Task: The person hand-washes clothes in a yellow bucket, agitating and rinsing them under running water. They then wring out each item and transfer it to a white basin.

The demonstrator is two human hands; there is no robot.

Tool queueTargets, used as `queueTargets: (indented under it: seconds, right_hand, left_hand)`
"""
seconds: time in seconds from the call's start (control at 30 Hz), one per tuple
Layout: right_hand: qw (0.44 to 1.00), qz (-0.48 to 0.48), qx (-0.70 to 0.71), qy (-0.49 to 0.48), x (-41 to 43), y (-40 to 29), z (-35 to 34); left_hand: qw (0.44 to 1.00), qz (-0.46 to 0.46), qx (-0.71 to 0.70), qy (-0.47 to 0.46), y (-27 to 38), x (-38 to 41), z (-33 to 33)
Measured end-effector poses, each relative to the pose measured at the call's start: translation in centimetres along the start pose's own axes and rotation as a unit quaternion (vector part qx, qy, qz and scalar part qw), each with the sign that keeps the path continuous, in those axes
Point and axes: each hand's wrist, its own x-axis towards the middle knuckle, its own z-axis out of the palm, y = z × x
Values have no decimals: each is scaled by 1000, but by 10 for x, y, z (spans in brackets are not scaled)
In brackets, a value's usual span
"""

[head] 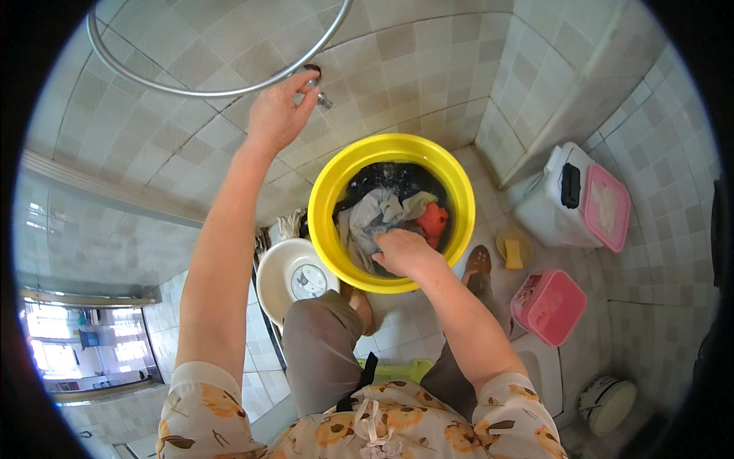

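My left hand (279, 112) reaches up to the tiled wall, its thumb and fingers around the handle of a metal tap (313, 82). Between my feet and the wall stands a round yellow plastic basin (391, 142), with dark-looking water (395, 172) and wet laundry inside. A grey garment (367, 215) lies uppermost in the pile, beside a pale greenish cloth (417, 203) and an orange-red cloth (433, 221). Over the laundry is my right hand (406, 252), its fingertips down at the wet cloth. Whether those fingers grip any fabric is hidden.
A silver shower hose (189, 92) loops across the upper left. Left of the yellow basin sits a white basin (275, 269). To the right are a white bin with a pink lid (616, 201), a yellow sponge (513, 254), a pink box (556, 307) and a tub (613, 404).
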Motion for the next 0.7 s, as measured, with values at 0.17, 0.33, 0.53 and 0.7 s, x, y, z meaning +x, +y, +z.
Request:
queueTargets:
  seconds: [0.17, 0.33, 0.53, 0.7]
  right_hand:
    - [999, 26, -21, -13, 6, 6, 4]
    - [999, 37, -31, -1, 9, 11, 0]
    - [993, -8, 79, 83, 10, 50, -10]
    - [980, 61, 103, 162, 25, 90, -11]
  left_hand:
    - [943, -153, -294, 24, 28, -60, 33]
    - [754, -369, -540, -60, 88, -136, 58]
    - [795, -250, -550, -59, 114, -176, 88]
    - [910, -143, -369, -121, 123, -179, 93]
